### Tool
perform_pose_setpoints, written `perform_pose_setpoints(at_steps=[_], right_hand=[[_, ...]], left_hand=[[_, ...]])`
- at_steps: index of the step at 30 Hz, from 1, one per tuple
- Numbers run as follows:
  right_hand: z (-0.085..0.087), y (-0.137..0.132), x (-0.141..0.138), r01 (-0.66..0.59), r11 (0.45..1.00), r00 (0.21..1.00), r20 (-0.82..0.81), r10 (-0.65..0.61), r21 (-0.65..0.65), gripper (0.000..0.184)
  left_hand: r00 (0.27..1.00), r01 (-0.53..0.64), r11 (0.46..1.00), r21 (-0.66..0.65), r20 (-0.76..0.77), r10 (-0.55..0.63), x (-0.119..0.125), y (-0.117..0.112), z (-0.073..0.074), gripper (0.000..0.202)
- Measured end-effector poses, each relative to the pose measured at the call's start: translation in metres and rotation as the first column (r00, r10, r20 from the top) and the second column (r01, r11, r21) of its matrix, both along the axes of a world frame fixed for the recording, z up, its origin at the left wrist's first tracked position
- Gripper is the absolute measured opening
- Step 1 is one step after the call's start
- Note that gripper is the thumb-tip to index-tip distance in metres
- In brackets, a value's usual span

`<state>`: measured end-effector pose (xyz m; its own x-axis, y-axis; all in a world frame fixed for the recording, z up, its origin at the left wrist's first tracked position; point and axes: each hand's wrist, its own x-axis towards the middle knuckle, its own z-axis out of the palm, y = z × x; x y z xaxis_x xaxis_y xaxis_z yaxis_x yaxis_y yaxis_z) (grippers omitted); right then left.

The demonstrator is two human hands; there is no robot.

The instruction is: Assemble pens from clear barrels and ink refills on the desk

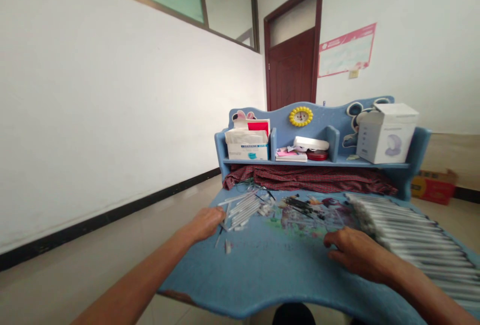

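Observation:
My left hand [206,222] is at the left side of the blue desk [262,270], its fingers drawn together at the edge of a pile of slim clear tubes [243,210] that look like pen barrels. Whatever its fingertips hold is too small to make out. My right hand [348,247] hovers over the desk on the right, fingers curled, thumb apart, with nothing visible between them. Beside it lies a wide row of grey-white rods [416,245], blurred. Several thin black pieces [300,206] lie in the middle. A small whitish piece [227,246] lies near my left hand.
Behind, a blue shelf [318,164] holds a mask box [248,151], a white carton [388,135] and a red round tin [317,155]. Under it lies a checked red cloth [307,179]. A yellow toy clock [300,116] is on the backboard. A white wall stands left.

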<state>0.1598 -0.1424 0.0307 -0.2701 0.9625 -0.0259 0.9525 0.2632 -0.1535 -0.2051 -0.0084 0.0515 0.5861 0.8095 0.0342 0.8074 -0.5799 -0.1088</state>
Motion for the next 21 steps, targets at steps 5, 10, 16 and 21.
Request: perform_pose_setpoints(at_steps=[5, 10, 16, 21], right_hand=[[-0.005, 0.001, 0.002, 0.005, 1.0, 1.0, -0.008, -0.005, 0.01, 0.027], [-0.009, 0.004, 0.001, -0.006, 1.0, 1.0, -0.002, 0.006, 0.001, 0.026], [-0.013, 0.003, 0.001, 0.029, 0.999, 1.0, 0.0, -0.029, 0.023, 0.025], [-0.012, 0.002, 0.001, 0.034, 0.999, 0.999, -0.006, -0.034, 0.022, 0.025]], left_hand=[[0.977, 0.086, 0.996, 0.008, -0.197, -0.083, 0.01, -0.004, 0.01, 0.025], [0.966, 0.122, 0.992, -0.01, -0.227, -0.121, 0.005, -0.007, 0.018, 0.023], [0.99, 0.053, 0.998, 0.028, -0.13, -0.049, -0.013, -0.005, 0.015, 0.018], [1.0, -0.024, 0.999, 0.029, -0.016, 0.024, -0.02, -0.005, 0.02, 0.012]])
